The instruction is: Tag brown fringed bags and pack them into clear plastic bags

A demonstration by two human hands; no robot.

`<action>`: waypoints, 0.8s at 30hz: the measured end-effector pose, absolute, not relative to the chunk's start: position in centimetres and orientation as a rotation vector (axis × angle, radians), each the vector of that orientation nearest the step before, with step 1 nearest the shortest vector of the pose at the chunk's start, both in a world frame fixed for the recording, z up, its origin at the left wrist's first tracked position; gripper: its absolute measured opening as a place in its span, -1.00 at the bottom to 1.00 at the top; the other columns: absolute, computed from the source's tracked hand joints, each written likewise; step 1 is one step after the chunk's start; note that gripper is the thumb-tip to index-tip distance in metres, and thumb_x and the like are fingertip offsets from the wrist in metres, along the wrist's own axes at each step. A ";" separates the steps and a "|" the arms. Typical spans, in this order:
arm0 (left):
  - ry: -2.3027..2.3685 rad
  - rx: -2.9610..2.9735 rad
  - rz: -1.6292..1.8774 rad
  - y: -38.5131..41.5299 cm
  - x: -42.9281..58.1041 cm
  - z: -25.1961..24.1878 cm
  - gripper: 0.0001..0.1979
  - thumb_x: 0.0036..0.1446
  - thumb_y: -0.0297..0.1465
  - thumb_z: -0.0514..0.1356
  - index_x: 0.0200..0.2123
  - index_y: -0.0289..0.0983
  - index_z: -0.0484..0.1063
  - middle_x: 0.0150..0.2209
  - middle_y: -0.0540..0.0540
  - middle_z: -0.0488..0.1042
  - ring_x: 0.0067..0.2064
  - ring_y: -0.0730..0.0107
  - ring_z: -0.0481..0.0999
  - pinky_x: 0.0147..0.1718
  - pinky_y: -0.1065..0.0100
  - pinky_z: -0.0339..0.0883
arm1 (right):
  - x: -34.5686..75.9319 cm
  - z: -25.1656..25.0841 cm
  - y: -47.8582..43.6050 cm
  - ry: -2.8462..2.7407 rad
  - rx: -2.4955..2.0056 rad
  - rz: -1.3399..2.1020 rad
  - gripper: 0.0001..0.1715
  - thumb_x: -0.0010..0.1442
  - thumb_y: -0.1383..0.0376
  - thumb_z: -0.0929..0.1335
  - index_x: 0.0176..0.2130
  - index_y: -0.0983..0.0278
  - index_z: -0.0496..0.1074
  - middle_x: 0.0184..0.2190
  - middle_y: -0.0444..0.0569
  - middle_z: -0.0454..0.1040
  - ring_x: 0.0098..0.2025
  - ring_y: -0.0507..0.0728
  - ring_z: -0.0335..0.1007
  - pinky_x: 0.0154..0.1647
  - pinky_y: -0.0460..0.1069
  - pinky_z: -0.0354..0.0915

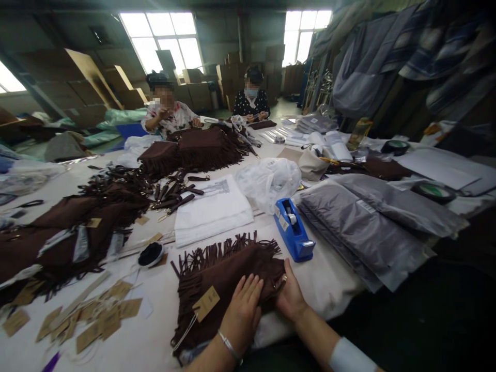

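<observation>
A dark brown suede piece with long fringe [228, 279] lies folded on the white-covered table [155, 294] in front of me. A kraft paper tag [206, 303] hangs on it by a thin string. My left hand [242, 315], with a silver bracelet at the wrist, presses down on the suede with its fingers spread. My right hand [290, 292], wearing a ring and a white cuff, curls over the far edge of the same piece. Part of the suede is hidden under both hands.
A blue tape dispenser [293, 230] stands just beyond my right hand, beside stacked grey mailer bags [364, 227]. Ahead are a white folded sheet [212, 209] and a clear plastic bag [267, 183]. Brown fringed pieces [77, 222] and loose kraft tags [96, 318] lie left. Two co-workers [168, 111] sit beyond.
</observation>
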State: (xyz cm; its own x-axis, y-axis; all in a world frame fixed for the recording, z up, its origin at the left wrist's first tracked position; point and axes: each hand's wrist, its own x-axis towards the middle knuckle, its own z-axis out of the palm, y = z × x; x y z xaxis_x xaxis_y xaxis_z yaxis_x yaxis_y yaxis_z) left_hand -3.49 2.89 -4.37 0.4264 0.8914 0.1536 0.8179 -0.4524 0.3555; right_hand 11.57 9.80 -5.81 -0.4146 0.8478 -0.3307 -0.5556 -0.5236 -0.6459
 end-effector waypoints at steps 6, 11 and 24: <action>1.313 2.389 0.542 2.1 -4.4 -2.4 -0.46 0.13 -0.53 0.05 0.21 -0.27 0.10 0.19 -0.20 0.25 0.25 0.14 0.13 0.20 -0.05 0.08 | 10.8 -5.5 14.0 -0.629 -0.795 1.829 -0.12 0.14 -0.26 0.02 0.05 0.27 0.36 0.00 0.10 0.44 0.14 0.28 0.23 0.14 0.27 0.14; 1.501 2.248 0.962 0.4 -9.6 0.3 -0.55 0.20 -0.51 0.03 0.14 -0.10 0.21 0.11 -0.05 0.37 0.17 0.26 0.29 0.21 0.09 0.10 | 10.3 -5.3 13.5 -1.329 -0.883 1.514 -0.28 0.25 -0.13 0.05 0.21 0.19 0.16 0.19 -0.01 0.23 0.28 0.20 -0.02 0.30 0.22 -0.13; 1.602 0.215 1.284 -0.6 -24.2 -4.3 -0.52 -0.02 -0.19 0.27 -0.11 -0.39 0.35 -0.16 -0.30 0.52 -0.16 0.15 0.55 -0.10 0.22 0.43 | 12.8 -4.3 13.3 -1.497 -1.088 1.435 -0.47 0.30 0.01 0.11 0.05 0.23 0.33 0.07 0.08 0.38 0.12 0.20 0.27 0.23 0.21 0.09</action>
State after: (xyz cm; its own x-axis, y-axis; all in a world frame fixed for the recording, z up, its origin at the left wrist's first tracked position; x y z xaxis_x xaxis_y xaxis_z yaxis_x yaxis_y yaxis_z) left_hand -24.18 -0.55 -4.30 -0.4578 0.6667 -0.5882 -0.4289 0.4139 0.8030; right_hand 12.82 13.28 -4.33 -0.3306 0.9434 -0.0242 0.0645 -0.0030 -0.9979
